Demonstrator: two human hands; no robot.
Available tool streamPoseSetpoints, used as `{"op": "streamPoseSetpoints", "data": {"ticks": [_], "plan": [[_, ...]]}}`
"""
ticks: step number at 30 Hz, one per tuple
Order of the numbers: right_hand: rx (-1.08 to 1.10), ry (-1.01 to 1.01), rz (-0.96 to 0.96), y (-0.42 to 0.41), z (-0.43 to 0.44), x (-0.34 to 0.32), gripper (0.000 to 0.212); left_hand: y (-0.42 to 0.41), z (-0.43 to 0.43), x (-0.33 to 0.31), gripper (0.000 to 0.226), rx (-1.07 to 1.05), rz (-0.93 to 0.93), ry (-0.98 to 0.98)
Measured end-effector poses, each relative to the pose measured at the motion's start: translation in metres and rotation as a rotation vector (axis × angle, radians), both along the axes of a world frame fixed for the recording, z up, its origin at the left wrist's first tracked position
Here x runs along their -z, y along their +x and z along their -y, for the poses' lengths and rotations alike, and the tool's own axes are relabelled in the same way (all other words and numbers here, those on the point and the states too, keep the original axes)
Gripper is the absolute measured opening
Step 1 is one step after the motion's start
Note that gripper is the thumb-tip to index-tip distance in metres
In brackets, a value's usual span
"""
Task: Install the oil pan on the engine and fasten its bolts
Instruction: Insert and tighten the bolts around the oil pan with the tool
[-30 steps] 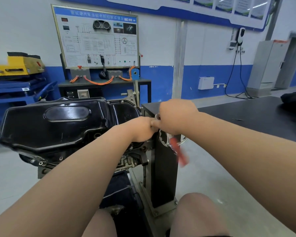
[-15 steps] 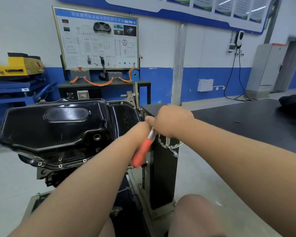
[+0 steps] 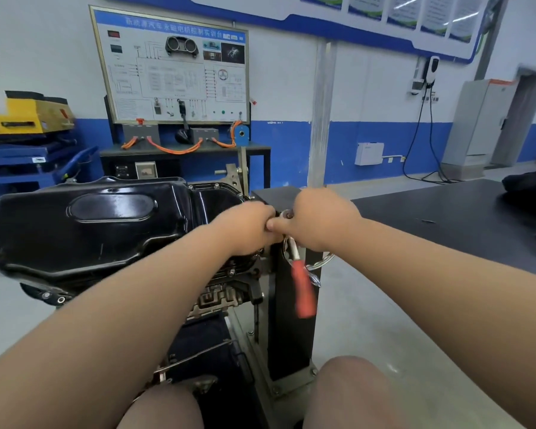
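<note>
Oil pan [image 3: 84, 224] is sitting atop the engine [image 3: 220, 297] on the stand [image 3: 288, 305]. Left hand [image 3: 245, 230] and right hand [image 3: 319, 221] are both fisted, touching, at the pan's right edge; right is gripping a red-handled tool [image 3: 302, 284] hanging down, blurred.

A dark steel engine stand [image 3: 291, 320], its upright post just beneath both hands, carries the engine and its glossy black oil pan [image 3: 84, 224]. Right of the hands, a black tabletop [image 3: 446, 218] holds 1 dark bundle [image 3: 529, 188] at its far edge.
</note>
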State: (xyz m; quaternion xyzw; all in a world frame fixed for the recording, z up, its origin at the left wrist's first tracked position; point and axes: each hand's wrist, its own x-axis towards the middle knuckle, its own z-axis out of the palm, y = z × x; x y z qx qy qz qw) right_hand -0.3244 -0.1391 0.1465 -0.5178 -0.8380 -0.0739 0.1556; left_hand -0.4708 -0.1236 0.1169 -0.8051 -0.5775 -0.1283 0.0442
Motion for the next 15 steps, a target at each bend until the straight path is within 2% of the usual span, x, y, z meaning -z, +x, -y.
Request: {"op": "streamPoseSetpoints", "data": {"ticks": [1,3,6,8,9,10,12,14,15], "plan": [[0.033,-0.054,-0.061,-0.002,-0.002,0.001,0.057,-0.001,0.001,-0.006,0.018,-0.001,-0.055,0.017],[0.039,-0.015,0.012,-0.004,-0.001,-0.001,0.058,-0.001,0.001,-0.011,0.014,0.015,-0.113,0.035],[-0.104,0.227,0.339,0.002,0.001,-0.011,0.045,-0.006,0.0,-0.005,0.014,0.058,-0.022,0.047],[-0.281,0.447,0.571,0.01,-0.002,-0.015,0.024,-0.007,0.0,-0.001,0.016,0.092,0.001,0.077],[-0.341,0.486,0.605,0.012,-0.005,-0.015,0.016,-0.007,-0.001,0.0,0.016,0.099,-0.008,0.093],[-0.351,0.485,0.561,0.012,-0.006,-0.013,0.014,-0.008,-0.001,0.0,0.014,0.101,-0.017,0.102],[-0.227,0.391,0.349,0.009,-0.005,-0.009,0.022,-0.009,-0.001,-0.002,0.011,0.092,-0.028,0.099],[-0.046,0.207,0.142,0.004,-0.005,-0.004,0.047,-0.011,-0.001,-0.003,0.01,0.096,-0.018,0.089],[0.007,0.103,0.062,0.001,-0.005,-0.001,0.055,-0.011,0.0,-0.004,0.018,0.099,-0.01,0.088]]}}
